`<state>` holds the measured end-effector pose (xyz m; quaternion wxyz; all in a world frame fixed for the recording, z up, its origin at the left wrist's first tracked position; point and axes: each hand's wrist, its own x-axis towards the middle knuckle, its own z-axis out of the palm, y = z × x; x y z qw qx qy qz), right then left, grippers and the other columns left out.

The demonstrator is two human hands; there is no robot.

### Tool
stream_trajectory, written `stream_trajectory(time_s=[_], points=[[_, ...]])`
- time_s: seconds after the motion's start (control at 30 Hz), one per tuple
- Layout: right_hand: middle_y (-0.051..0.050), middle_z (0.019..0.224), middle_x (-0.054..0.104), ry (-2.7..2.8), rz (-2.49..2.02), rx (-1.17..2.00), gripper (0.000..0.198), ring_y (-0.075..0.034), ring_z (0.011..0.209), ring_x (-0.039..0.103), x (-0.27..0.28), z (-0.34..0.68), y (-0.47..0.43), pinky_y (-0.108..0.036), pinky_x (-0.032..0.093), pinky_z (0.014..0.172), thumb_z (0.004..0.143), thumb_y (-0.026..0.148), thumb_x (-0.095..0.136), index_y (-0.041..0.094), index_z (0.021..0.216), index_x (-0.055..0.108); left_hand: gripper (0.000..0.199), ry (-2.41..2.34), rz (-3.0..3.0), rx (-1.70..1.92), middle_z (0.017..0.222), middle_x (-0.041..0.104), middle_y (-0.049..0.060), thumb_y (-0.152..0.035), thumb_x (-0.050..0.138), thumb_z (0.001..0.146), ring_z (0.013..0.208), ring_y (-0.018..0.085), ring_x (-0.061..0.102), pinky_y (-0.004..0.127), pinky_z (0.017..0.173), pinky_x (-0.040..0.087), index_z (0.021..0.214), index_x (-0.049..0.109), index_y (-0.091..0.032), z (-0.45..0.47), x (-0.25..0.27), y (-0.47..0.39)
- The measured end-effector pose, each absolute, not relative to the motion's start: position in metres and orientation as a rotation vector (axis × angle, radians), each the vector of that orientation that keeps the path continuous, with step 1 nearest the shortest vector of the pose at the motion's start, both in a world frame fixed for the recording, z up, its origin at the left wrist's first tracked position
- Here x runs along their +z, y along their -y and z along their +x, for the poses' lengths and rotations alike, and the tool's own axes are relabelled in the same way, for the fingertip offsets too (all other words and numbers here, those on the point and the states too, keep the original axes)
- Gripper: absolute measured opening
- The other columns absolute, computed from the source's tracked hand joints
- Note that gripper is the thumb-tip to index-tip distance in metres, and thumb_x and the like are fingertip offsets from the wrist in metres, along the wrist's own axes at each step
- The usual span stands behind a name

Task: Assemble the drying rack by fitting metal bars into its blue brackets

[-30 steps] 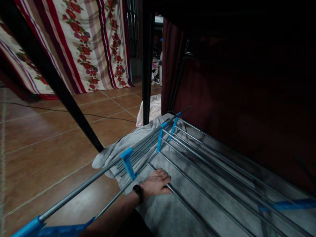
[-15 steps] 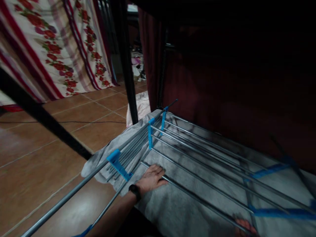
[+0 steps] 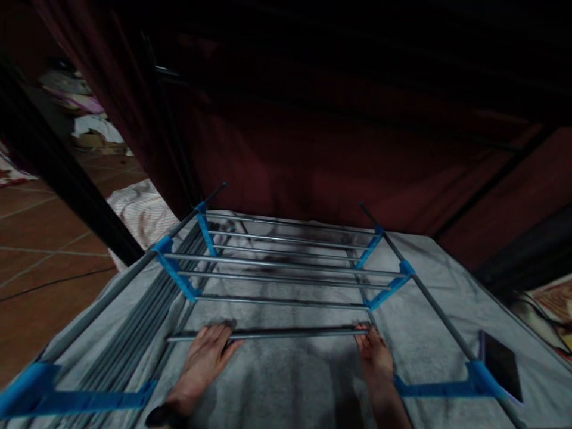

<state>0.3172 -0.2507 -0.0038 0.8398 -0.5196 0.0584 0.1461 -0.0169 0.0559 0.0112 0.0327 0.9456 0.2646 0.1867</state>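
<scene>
A loose-looking grey metal rod [image 3: 295, 332] lies crosswise in the near part of a rack of grey tubes and blue plastic brackets. Over its left part my left hand [image 3: 206, 353] is closed, fingers on top and thumb along the near side. My right hand [image 3: 373, 350] pinches the rod's right end from below, close to a thin side bar of the rack. Beyond the hands, several crossbars [image 3: 281, 302] run between a left blue bracket [image 3: 174, 268] and a right blue bracket [image 3: 391, 289]. Nearer me on the right is another blue bracket [image 3: 442, 388].
The rack rests on a grey blanket [image 3: 295, 381]. A bundle of grey rods [image 3: 138, 322] lies along its left side. To the right is a dark phone [image 3: 500, 364]. A dark red curtain [image 3: 286, 161] hangs behind; a black post [image 3: 67, 161] stands left.
My view has swung right, so the rack now faces me squarely. Both hands stay on the rod, and my right hand now shows fully at its right end.
</scene>
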Motion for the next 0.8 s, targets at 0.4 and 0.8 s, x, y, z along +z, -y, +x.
stream_trajectory(time_s=[0.4, 0.8], points=[[-0.001, 0.094, 0.077, -0.167, -0.997, 0.267, 0.039, -0.019, 0.092, 0.074, 0.015, 0.330, 0.235, -0.032, 0.065, 0.084, 0.060, 0.038, 0.093, 0.025, 0.088, 0.069, 0.052, -0.637, 2.959, 0.838, 0.092, 0.075, 0.004, -0.061, 0.038, 0.107, 0.089, 0.025, 0.070, 0.040, 0.087, 0.049, 0.101, 0.071, -0.022, -0.018, 0.009, -0.063], [-0.001, 0.101, 0.076, -0.128, -0.932, 0.299, 0.021, -0.015, 0.099, 0.072, 0.047, 0.341, 0.215, -0.027, 0.061, 0.094, 0.075, 0.028, 0.085, 0.025, 0.089, 0.070, 0.041, -0.576, 2.975, 0.808, 0.087, 0.073, 0.002, -0.050, 0.039, 0.108, 0.084, 0.024, 0.068, 0.038, 0.082, 0.050, 0.095, 0.070, -0.026, -0.020, 0.011, -0.068]])
